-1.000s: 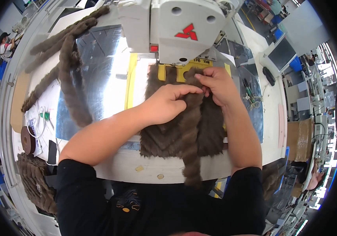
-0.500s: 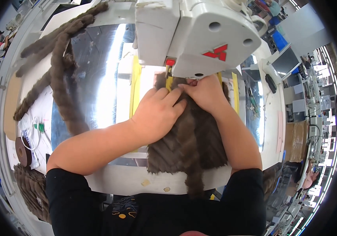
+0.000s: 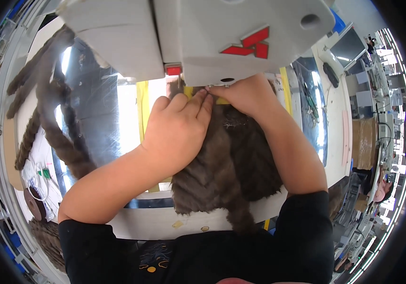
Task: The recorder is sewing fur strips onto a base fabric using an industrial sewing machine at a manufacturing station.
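Note:
A brown fur panel (image 3: 212, 177) hangs toward me over the table's near edge, with a narrow fur strip (image 3: 241, 215) trailing lower. At the panel's far end, just under the white sewing machine head (image 3: 255, 42), both hands work close together. My left hand (image 3: 177, 125) lies over the fur with its fingers bent and fingertips pressed on its edge. Opposite it, my right hand (image 3: 248, 97) pinches the same edge; its other fingers are hidden by the machine head. The fingertips of the two hands nearly meet. The needle area is mostly covered.
Several long fur strips (image 3: 54, 113) lie at the left. A brown tape roll (image 3: 35, 206) and white cord (image 3: 37, 180) sit nearer. Yellow tape (image 3: 142, 106) borders the work area. Tweezers or scissors (image 3: 311, 102) and a black-handled tool (image 3: 330, 75) rest at the right.
My view has moved closer to the machine, which fills more of the picture. My left fingertips have drawn nearer to my right thumb, and both hands stay on the fur.

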Demonstrator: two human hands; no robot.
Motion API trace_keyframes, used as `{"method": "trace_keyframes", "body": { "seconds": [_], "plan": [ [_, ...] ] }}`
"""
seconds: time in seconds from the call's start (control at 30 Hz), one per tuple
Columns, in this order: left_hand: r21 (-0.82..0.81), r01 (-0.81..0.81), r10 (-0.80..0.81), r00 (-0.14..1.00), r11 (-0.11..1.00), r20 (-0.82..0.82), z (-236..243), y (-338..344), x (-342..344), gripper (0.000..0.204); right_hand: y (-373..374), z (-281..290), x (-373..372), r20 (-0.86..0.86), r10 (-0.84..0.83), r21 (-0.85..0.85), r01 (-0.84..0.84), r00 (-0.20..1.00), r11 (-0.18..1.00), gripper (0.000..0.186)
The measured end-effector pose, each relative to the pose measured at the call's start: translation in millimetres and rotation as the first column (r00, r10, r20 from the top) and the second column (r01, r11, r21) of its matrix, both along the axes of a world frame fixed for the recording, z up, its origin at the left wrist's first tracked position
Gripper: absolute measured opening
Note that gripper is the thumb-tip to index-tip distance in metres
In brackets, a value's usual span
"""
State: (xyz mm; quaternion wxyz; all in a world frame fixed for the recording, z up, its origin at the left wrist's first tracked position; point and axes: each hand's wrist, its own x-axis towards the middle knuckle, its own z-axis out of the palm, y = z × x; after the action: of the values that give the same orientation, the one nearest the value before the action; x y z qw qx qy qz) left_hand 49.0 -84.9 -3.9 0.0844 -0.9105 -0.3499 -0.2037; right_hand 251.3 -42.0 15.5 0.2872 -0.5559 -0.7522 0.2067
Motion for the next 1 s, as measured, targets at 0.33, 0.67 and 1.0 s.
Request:
{"method": "trace_keyframes", "body": {
  "seconds": [0.33, 0.67, 1.0],
  "plan": [
    [-0.038, -0.081, 0.08, 0.996, 0.996, -0.027, -1.4, 2.5, 8.1, 0.043, 11.2, -7.7, 10.2, 0.013, 0.086, -0.013, -0.086, 0.996, 0.996, 0.03],
    [-0.083, -0.104, 0.099, 0.993, 0.991, -0.06, -1.3, 5.6, 9.4, 0.041, 18.6, -3.7, 10.8, 0.053, -0.031, -0.219, 0.042, 0.998, 0.975, 0.026],
    [-0.01, -0.062, 0.062, 0.998, 0.998, -0.029, -4.0, 7.8, 10.9, 0.035, 8.9, -13.3, 16.3, -0.019, -0.002, -0.176, -0.001, 1.0, 0.984, 0.019]
  ]
}}
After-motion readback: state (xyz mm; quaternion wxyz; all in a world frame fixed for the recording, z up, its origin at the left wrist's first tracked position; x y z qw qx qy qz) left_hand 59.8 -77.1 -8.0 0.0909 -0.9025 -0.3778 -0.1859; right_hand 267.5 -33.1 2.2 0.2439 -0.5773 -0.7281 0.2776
